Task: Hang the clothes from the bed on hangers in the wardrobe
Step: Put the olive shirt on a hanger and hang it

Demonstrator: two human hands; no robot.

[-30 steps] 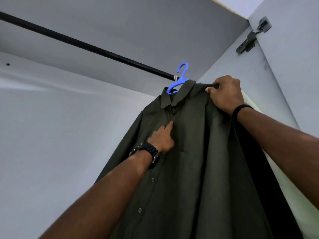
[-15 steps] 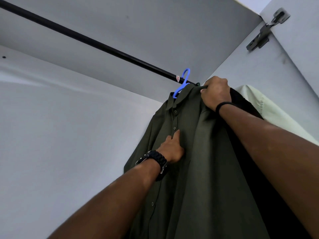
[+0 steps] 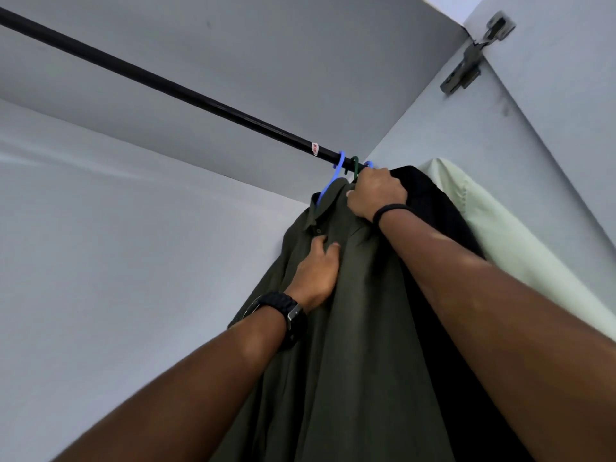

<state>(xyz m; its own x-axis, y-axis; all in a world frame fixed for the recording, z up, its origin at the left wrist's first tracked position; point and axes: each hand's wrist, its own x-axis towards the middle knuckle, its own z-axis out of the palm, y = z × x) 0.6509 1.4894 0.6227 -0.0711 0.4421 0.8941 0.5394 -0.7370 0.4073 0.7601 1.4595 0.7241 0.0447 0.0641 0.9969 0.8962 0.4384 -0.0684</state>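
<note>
The dark olive-green button-up shirt (image 3: 350,328) hangs on a blue plastic hanger (image 3: 328,185), and the hook of this hanger is over the black metal wardrobe rail (image 3: 166,86), near its right end. Just to the right of it, a green hanger hook (image 3: 355,166) and one more blue hook sit on the same rail, with a black garment (image 3: 433,208) and a pale green garment (image 3: 500,241) behind.

The right hand (image 3: 376,191) is clamped on the shoulder of the shirt, close to the collar, with the fingers curled over the cloth and probably over the hanger arm under it. The left hand (image 3: 316,271) lies on the button placket below the collar; its fingers bend a little into the fabric, but I cannot tell if they really pinch it.

The shirt looks light, thin and soft. It folds easily and has no stiffness of its own, so I think it can slide off the smooth plastic hanger if somebody pulls it by the cloth. The safer place to hold is the hanger itself, at the shoulder or the neck of the hook.
</note>
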